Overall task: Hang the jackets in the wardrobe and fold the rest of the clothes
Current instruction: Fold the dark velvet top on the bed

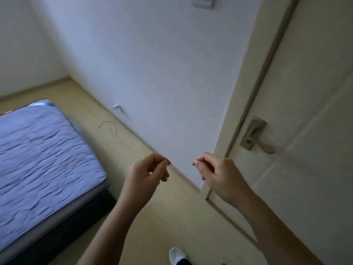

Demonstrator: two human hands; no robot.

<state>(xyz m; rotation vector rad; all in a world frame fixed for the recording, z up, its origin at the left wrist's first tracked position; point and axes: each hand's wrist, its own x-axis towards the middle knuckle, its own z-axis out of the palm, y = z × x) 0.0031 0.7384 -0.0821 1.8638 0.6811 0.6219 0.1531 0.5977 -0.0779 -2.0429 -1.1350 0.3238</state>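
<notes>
both hands are up in front of the chest, the left hand [150,169] and right hand [215,171] a little apart, each with fingers curled in and thumb pinched to forefinger. whether anything thin is caught in those pinches i cannot tell; no cloth shows in either. no jackets, other clothes or wardrobe are anywhere in view, so they must lie outside what can be seen here.

the step looks like heading off to fetch the clothes, and doing it well probably means loosening those fingers and turning toward wherever the pile is before reaching.

room to move: the bed [44,159] fills the left side, its corner near the left forearm. the wall [152,73] runs straight ahead, the shut door [305,131] with its handle [256,136] is near on the right. a strip of bare floor [152,217] runs between bed and wall, with a loose wire [109,126] lying by the skirting. one shoe [176,255] shows below.
</notes>
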